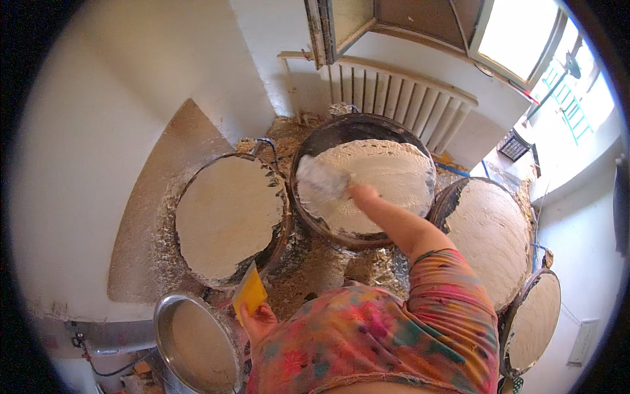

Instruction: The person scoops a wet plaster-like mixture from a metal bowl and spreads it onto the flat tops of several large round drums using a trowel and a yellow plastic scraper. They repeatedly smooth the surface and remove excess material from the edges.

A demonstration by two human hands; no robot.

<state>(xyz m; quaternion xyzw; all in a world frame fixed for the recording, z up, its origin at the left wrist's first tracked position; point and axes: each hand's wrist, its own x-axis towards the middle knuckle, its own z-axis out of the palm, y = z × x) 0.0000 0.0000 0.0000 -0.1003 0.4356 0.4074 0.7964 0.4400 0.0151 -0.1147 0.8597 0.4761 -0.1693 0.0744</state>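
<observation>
At the lower middle, my left hand (260,320) is closed on a flat yellow scraper (251,293), held up beside the left griddle. My right arm reaches out over the middle round griddle (308,141). Its hand (361,193) is closed on a whitish flat tool (320,177), smeared by motion, over the left part of the batter; its exact kind cannot be made out. Pale batter (387,161) covers much of this dark pan in a thin layer with a ragged edge. The fingers of my right hand are partly blurred.
A batter-covered griddle (226,220) stands at left, another (489,230) at right, and a smaller-looking one (535,322) beyond it. A metal basin (161,322) of beige batter sits lower left. Behind are a radiator (400,98) and an open window (518,39). Batter splashes the wall.
</observation>
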